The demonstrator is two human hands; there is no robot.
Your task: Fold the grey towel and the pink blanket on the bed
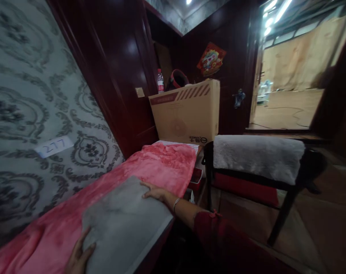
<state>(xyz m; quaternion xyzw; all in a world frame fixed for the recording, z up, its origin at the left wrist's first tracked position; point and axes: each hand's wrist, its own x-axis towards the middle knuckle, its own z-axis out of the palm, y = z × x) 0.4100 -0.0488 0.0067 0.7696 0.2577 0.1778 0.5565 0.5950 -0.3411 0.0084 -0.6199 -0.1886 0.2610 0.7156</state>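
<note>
A flat grey piece that looks like folded fabric (pixel 127 224) lies in front of me, over the near edge of a pink plush blanket (pixel 158 163). At its left edge is my left hand (pixel 80 255), partly cut off by the bottom of the picture. Its thumb and fingers bend around that edge. My right hand (pixel 155 192) grips the far right edge, its fingers on the upper surface and a bracelet at the wrist. The undersides of the grey fabric and the fingertips beneath it are hidden.
A large cardboard box (pixel 187 114) stands beyond the blanket, with a red-capped bottle (pixel 160 82) on top. To the right is a dark-framed chair (pixel 284 217) draped with a grey fluffy cover (pixel 258 158). A patterned wall (pixel 55 95) borders the left; an open doorway is at right.
</note>
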